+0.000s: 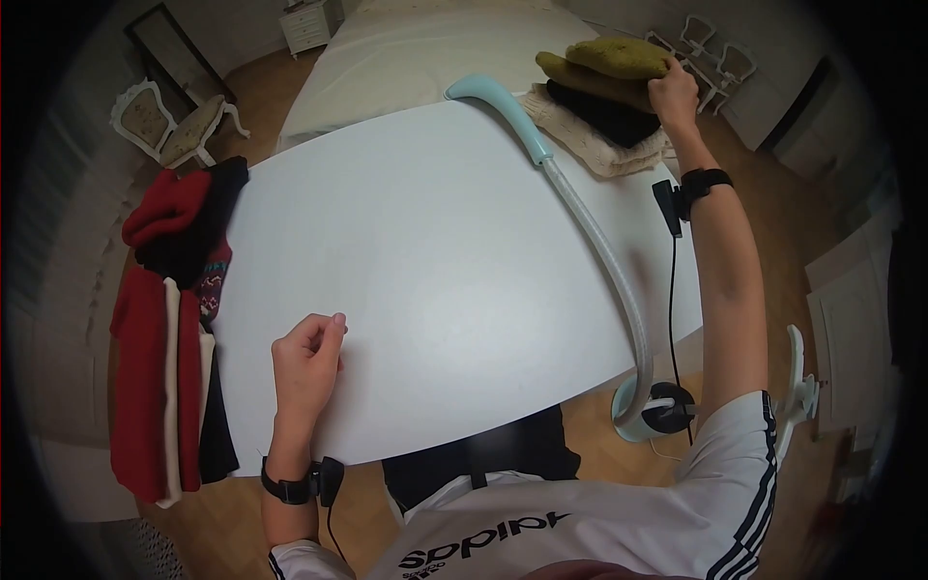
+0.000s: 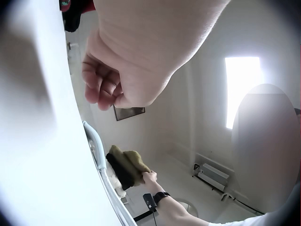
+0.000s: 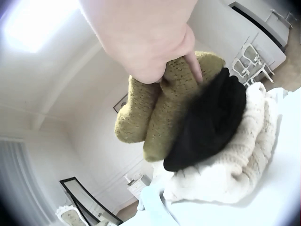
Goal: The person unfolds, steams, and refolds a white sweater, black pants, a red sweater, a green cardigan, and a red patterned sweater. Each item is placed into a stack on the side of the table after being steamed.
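The right hand (image 1: 674,97) grips the edge of a folded olive knit garment (image 1: 619,58) at the table's far right. Below it lie a black folded garment (image 1: 604,116) and a cream knit one (image 1: 590,145). In the right wrist view the fingers pinch the olive knit (image 3: 160,117), beside the black garment (image 3: 207,122) and the cream knit (image 3: 225,174). The left hand (image 1: 307,362) hovers over the near left of the white table (image 1: 425,271), its fingers curled around nothing; the left wrist view also shows that hand (image 2: 108,80) with curled fingers.
A light-blue steamer handle (image 1: 503,106) and its grey hose (image 1: 604,251) cross the table's right side down to a base (image 1: 633,411). Red, white and black folded clothes (image 1: 164,367) line the left edge. Behind stands a bed (image 1: 387,58); chairs (image 1: 174,126) are at the back left.
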A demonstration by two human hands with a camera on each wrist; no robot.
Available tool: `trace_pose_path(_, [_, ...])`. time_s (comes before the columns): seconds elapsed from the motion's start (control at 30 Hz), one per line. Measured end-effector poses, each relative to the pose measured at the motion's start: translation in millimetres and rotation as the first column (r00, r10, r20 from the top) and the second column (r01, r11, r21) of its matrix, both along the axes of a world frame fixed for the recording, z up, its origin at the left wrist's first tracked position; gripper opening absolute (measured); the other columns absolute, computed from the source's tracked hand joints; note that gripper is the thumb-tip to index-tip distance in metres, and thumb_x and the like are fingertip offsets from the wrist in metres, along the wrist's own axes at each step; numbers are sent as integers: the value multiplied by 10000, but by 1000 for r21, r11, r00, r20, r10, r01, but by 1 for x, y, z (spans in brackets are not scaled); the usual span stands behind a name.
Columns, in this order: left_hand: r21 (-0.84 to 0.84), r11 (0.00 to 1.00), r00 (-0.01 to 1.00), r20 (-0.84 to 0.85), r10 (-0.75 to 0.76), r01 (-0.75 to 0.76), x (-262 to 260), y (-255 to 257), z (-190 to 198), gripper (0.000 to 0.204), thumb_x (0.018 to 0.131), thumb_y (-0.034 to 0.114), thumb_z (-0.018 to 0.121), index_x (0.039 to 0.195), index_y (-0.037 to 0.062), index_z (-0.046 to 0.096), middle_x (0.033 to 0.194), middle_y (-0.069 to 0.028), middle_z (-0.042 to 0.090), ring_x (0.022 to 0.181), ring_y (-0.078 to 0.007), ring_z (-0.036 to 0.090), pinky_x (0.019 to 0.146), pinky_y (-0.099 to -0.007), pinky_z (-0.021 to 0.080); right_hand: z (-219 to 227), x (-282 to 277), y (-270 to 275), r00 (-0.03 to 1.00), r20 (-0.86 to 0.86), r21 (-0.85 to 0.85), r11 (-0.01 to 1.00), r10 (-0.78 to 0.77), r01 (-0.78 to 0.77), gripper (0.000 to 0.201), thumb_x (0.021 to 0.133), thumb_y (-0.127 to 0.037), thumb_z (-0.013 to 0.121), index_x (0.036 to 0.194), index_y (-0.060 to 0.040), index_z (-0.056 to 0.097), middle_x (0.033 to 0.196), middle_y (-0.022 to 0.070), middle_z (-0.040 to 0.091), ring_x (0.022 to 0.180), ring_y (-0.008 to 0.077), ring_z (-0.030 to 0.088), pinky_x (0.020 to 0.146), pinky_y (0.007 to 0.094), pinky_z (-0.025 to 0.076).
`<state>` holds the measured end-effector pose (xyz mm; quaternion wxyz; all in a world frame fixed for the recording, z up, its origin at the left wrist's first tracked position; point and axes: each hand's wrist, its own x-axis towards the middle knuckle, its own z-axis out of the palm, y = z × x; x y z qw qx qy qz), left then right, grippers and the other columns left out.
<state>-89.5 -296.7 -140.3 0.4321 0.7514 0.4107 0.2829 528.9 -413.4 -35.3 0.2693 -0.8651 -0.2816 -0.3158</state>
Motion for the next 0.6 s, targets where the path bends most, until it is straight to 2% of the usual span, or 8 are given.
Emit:
trace_pose_path(0.13, [-62,998,1000,-8,6,-7,-4,3,-5,345,1019,264,660,831,-24,687,555,5,558,477,-73,522,473,-254,386,59,7,-5,981,191,199,980,-21,-18,453,884,-223,652,1328,-135,663,1111,225,743,1089,380,703,928,471,559])
trace_pose_path(0.23, [-149,989,1000,-2,-21,21,1,12,-6,341,1018,268,660,828,-14,688,563,3,564,475,-69,517,469,-249,389,115,-90,1,989,88,291,946,122,-143,404,941,-184,649,1329,-76,638,1172,205,730,1102,330,706,942,427,564])
trace_pose_path(0.3, [-221,975,999,18,-28,31,8,19,-7,335,1017,272,660,831,-5,691,574,-1,573,475,-68,519,468,-243,392,133,-161,12,902,67,576,722,427,-384,282,967,-61,636,1244,-26,681,1094,151,760,989,215,721,835,341,578])
trace_pose_path(0.37, [-383,913,990,51,-133,143,21,26,-3,359,1029,320,638,853,12,692,620,-19,607,482,-77,537,469,-231,398,142,-195,24,897,107,484,765,430,-424,253,999,-114,651,1236,-35,692,1133,139,751,983,222,716,844,349,583])
trace_pose_path(0.43, [-465,837,957,168,-238,290,32,42,-12,473,1035,470,603,1017,7,698,749,-81,695,544,-118,631,497,-235,482,144,-204,50,528,39,665,372,848,-647,234,986,-104,665,1201,-20,700,1129,146,740,950,237,710,845,353,584])
trace_pose_path(0.5, [-656,613,894,386,-228,440,40,55,-11,703,1035,620,491,1283,-30,594,1011,-212,738,780,-255,754,622,-327,603,141,-245,71,415,17,688,290,910,-665,258,985,-131,651,1207,-3,680,1101,155,736,943,258,709,848,377,586])
trace_pose_path(0.57, [-636,291,692,701,-171,715,41,65,-7,889,993,733,422,1496,0,427,1363,-337,583,1181,-393,673,896,-516,603,128,-275,81,291,-3,708,208,957,-675,288,984,-158,637,1213,14,660,1073,165,733,937,278,708,852,401,588])
trace_pose_path(0.6, [-633,307,693,705,-148,710,39,64,-5,889,993,733,422,1496,0,427,1363,-337,583,1181,-393,673,896,-516,603,106,-282,89,231,-41,765,179,972,-618,311,961,-125,644,1239,12,649,1101,162,730,966,283,709,873,397,582])
